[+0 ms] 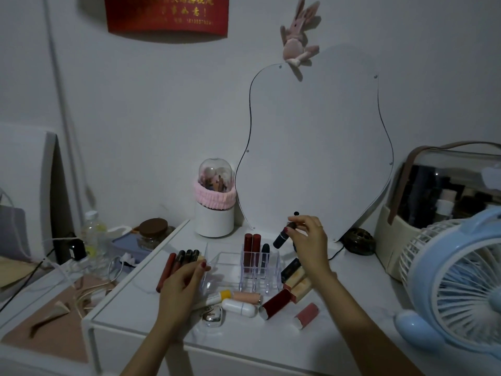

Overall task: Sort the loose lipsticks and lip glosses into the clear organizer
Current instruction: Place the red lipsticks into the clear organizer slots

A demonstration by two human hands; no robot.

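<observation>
Here, in the head view, the right hand [309, 237] holds a dark lipstick [283, 236] tilted in the air, just above and behind the clear organizer [260, 270]; its grip is a pinch of fingertips on the tube's upper end. The left hand [181, 280] rests at the organizer's left side, grip curled beside a row of slim lip glosses [180, 263] lying on the white surface [339, 335] — whether it actually pinches one I cannot tell, since the fingers hide the contact. Two red tubes [252, 249] and one dark one [265, 252] already stand upright in the back slots. Many pieces still lie loose near the front: a dark red lipstick [275, 305], a pink one [306, 316], a peach tube [246, 297], a white capsule-shaped case [238, 308], and beige tubes [296, 284] leaning at the organizer's right.

The risks, as I judge them: the held lipstick is tilted, so lowering it without first righting it could catch a slot wall and jolt the light organizer, toppling the standing tubes. A pinch so near one end may let the tube swing or slip. The round tubes could roll off the front edge if nudged by a forearm.
</observation>
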